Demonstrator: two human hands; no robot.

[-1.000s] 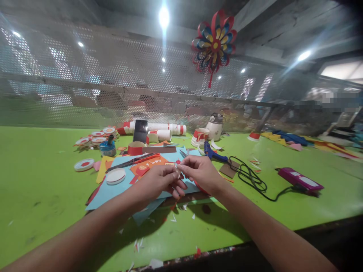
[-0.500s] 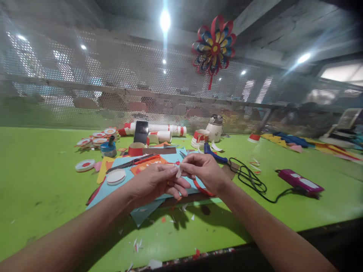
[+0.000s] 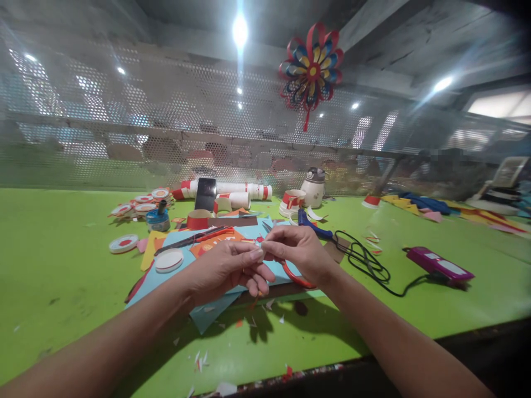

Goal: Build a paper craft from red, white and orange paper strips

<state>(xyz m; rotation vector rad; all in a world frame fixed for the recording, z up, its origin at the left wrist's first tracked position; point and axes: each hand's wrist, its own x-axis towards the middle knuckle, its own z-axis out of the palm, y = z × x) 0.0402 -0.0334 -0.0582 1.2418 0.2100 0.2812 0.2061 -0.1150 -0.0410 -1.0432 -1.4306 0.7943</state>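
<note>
My left hand (image 3: 226, 270) and my right hand (image 3: 297, 250) meet over a pile of coloured paper. Thumb and forefinger of each are pinched on a small white paper strip (image 3: 260, 257), mostly hidden by the fingertips. The other fingers of my left hand hang loosely below it. Beneath the hands lies light blue paper (image 3: 215, 314) with an orange printed sheet (image 3: 215, 242) on it. Orange-handled scissors (image 3: 299, 277) lie partly covered under my right hand. Left of the hands are a white disc (image 3: 169, 260) and a second pair of scissors (image 3: 215, 234).
A blue glue gun (image 3: 313, 225) trails a black cord to a purple power box (image 3: 440, 263). Behind stand a white bottle (image 3: 314, 189), red-and-white paper rings (image 3: 292, 202), a phone (image 3: 206, 193), paper tubes (image 3: 238, 188) and a blue jar (image 3: 158, 218). Paper scraps litter the front edge.
The fingertips have drawn closer together, and the white paper strip that showed between them is now mostly covered. My left hand's lower fingers have curled slightly and shifted left.
</note>
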